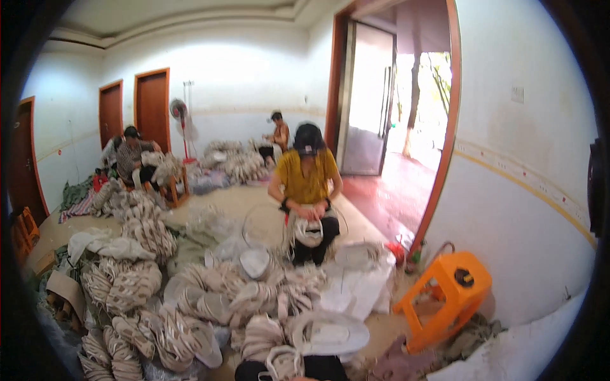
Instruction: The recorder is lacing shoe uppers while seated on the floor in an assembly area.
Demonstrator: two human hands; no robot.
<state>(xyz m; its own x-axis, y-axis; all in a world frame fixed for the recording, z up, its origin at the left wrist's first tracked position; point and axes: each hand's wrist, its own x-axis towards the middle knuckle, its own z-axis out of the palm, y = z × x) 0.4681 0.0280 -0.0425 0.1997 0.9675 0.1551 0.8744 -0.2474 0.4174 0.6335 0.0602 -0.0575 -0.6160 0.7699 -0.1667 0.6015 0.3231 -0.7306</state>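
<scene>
A beige shoe upper [284, 364] with a pale looped edge lies over my dark-clad lap at the lower edge. Just right of its base, a thin sliver of what looks like my right hand [305, 379] shows; its fingers are cut off by the frame. My left hand is out of the picture. Directly ahead of my lap rests a wide oval beige shoe piece [329, 334]. Beside it, to the left, stands a stack of nested beige uppers [262, 336].
More bundled uppers [130, 284] cover the floor ahead and left. An orange plastic stool [445, 293] stands at right, a dark round object on its seat. Facing me, a person in a yellow top [306, 178] handles a pale upper. Other people sit farther back, near a red fan [180, 113].
</scene>
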